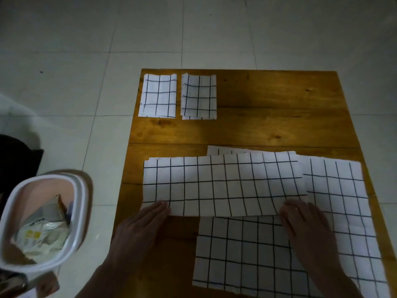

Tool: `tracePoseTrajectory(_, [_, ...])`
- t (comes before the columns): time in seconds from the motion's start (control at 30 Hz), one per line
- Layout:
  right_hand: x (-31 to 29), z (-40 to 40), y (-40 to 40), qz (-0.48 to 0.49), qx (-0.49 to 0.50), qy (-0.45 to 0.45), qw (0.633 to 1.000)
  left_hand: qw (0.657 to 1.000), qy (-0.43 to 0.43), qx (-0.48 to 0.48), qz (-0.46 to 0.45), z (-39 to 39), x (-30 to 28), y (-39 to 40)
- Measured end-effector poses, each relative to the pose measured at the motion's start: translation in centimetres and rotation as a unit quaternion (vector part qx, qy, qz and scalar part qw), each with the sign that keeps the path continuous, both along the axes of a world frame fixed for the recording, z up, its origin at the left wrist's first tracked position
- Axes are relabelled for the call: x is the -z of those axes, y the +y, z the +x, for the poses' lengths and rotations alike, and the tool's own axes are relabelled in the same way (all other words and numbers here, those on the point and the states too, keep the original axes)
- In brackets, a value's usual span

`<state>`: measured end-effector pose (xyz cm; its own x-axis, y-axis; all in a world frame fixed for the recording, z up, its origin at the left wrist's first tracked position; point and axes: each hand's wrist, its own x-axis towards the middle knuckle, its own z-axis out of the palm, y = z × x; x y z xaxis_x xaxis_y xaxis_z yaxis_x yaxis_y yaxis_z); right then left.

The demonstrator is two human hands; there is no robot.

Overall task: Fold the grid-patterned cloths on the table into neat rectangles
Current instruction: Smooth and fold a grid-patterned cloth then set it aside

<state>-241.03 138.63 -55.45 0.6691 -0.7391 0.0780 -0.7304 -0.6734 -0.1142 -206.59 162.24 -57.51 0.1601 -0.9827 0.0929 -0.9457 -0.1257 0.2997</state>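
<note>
Both hands pressed flat on half-folded cloth, near counter edge.
Left hand (148, 220) and right hand (300, 220) lie open on the white black-gridded cloth strip (223, 186); soft, light fabric, best pinched at corners.

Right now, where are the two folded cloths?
The two folded cloths lie side by side at the table's far left corner, beyond the long cloth under both hands.

The orange-brown wooden table (268, 125) shows knots and grain under a soft sheen. On it, the white black-gridded cloths (223, 186) look matt and thin. Left of the table, the white plastic bin (80, 203) is smooth, on glossy pale floor tiles (150, 29).
</note>
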Motion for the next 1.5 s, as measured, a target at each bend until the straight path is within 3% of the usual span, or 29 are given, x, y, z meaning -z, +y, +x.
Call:
tracePoseTrajectory(0.07, [0.4,-0.3,0.5,0.014,0.021,0.01,1.0,0.998,0.029,-0.015,0.045,-0.7,1.0,0.8])
tracePoseTrajectory(0.3, [1.2,0.9,2.4,0.05,0.079,0.029,0.995,0.995,0.07,-0.056,0.035,-3.2,2.3,2.0])
tracePoseTrajectory(0.6, [1.7,12.4,13.4,0.112,-0.193,0.054,0.973,0.994,0.042,-0.071,0.067,-4.8,2.7,4.0])
tracePoseTrajectory(0.77, [3.5,15.5,14.9,0.152,-0.196,0.082,0.965,0.995,0.028,-0.066,0.075,-4.8,3.1,4.3])
tracePoseTrajectory(1.13, [4.2,14.9,14.0,0.182,-0.198,0.099,0.958,0.993,0.016,-0.058,0.1,-4.6,3.6,3.8])
tracePoseTrajectory(1.5, [3.7,8.2,9.9,0.137,-0.164,0.117,0.97,0.988,0.005,-0.064,0.142,-5.0,2.7,3.1])
